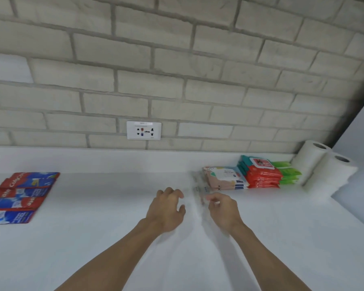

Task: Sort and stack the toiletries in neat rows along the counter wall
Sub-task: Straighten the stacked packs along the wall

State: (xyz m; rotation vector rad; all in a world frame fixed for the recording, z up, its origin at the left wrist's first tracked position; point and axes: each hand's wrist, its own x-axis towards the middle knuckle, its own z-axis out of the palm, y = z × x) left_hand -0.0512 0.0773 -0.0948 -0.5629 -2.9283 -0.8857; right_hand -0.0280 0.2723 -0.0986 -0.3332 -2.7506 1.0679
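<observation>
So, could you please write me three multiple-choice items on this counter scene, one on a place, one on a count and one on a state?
1. Where do the toothpaste boxes lie?
A. at the counter's left
B. beside the paper rolls
C. under the socket

2. How many paper rolls stand at the right end?
A. one
B. two
C. four

3. What state are the red wipe packs in?
A. scattered singly
B. stacked in a pile
C. standing on end

Answers:
1. A: the boxes sit by the left edge, far from the rolls and from the socket.
2. B: two rolls stand side by side in the corner.
3. B: the packs lie flat, one upon another, between the pale packs and the green packs.
</observation>
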